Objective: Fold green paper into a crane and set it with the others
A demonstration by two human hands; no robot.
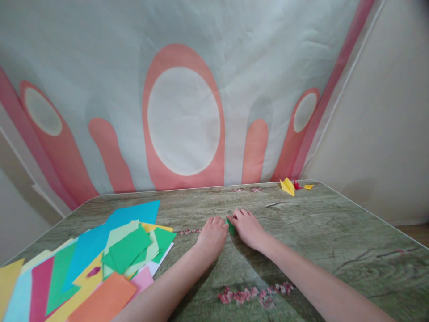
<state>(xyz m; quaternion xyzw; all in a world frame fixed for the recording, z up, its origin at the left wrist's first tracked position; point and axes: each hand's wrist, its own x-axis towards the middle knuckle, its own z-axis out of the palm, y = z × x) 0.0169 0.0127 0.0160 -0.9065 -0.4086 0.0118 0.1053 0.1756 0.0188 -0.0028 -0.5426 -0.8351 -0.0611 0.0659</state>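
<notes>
A small piece of green paper [231, 227] shows between my two hands, near the middle of the table. My left hand [213, 235] is closed on its left side, with the fingers bent and pressed together. From the right, my right hand [246, 227] grips the same paper, fingers curled over it. Most of the paper is hidden by my hands, so its full shape cannot be made out.
Many coloured sheets lie heaped on the left, among them a blue sheet [134, 213], a green sheet [129, 246] and an orange sheet [103, 297]. Folded yellow paper [287, 187] and a small red piece [296, 184] sit at the back right of the wood-patterned table [335, 237].
</notes>
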